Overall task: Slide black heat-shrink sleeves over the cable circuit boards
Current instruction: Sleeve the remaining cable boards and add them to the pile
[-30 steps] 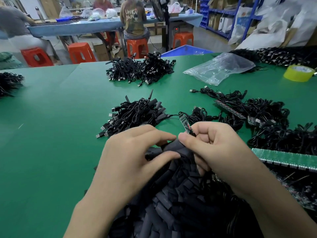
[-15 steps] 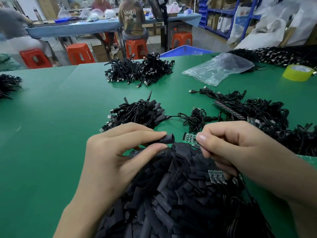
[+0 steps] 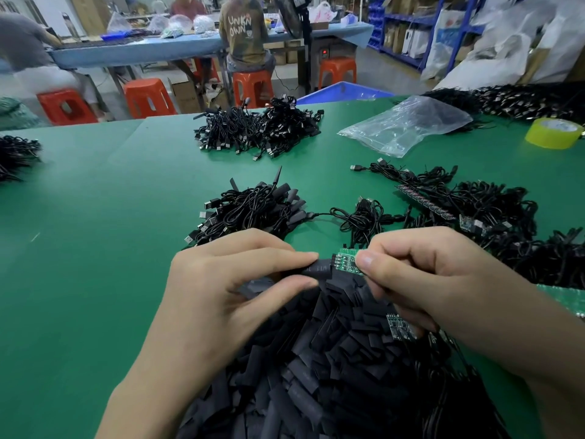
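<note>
A green table (image 3: 95, 248) fills the view; at twelve o'clock stand a blue bench (image 3: 142, 52) and orange stools (image 3: 148, 96). A heap of black sleeves (image 3: 316, 375) lies at six o'clock. At centre, the left hand (image 3: 215, 299) pinches one sleeve (image 3: 319, 268), its mouth touching the circuit board (image 3: 346, 261) pinched by the right hand (image 3: 443, 280).

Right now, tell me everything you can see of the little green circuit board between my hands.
The circuit board is a small green rectangle dotted with tiny components and solder pads. It lies roughly level above the pile of black sleeves, its right end pinched by the right hand. Its left end meets the mouth of a black heat-shrink sleeve that the left hand pinches; most of the board is bare.
</note>
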